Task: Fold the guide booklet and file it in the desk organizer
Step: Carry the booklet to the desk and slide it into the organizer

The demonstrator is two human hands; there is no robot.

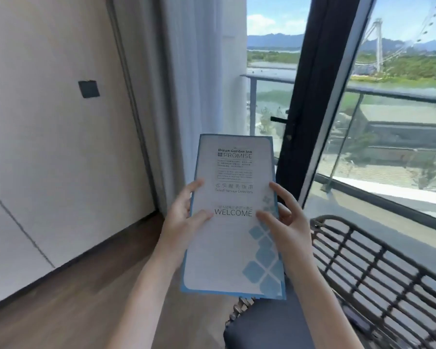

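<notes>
We see the left hand (184, 215) gripping the left edge of the booklet (233, 222), thumb laid flat on the front just left of the word WELCOME and fingers wrapped behind. The right hand (286, 222) grips the right edge the same way, thumb pressed on the cover just right of that word, fingers curled around the back. Both bare forearms rise from the bottom of the view to meet it.

The booklet is held up in the air in front of us, closed, its flat front cover facing the camera. It is a tall, narrow rectangle of thin, smooth paper, pale grey-white with a blue border, rounded inner corners and a chain of blue rounded squares down its lower right. Its long axis runs nearly upright, the top leaning slightly away from us; the printed text reads right way up.

Below and right of the booklet stands a chair (378, 273) of dark woven slats with a dark cushion. Left of the booklet is brown wood-grain floor (81, 298) and a smooth cream wall (48, 122). Behind it hangs a white sheer curtain (199, 71), with a dark-framed glass door (310, 96) to the booklet's upper right.
</notes>
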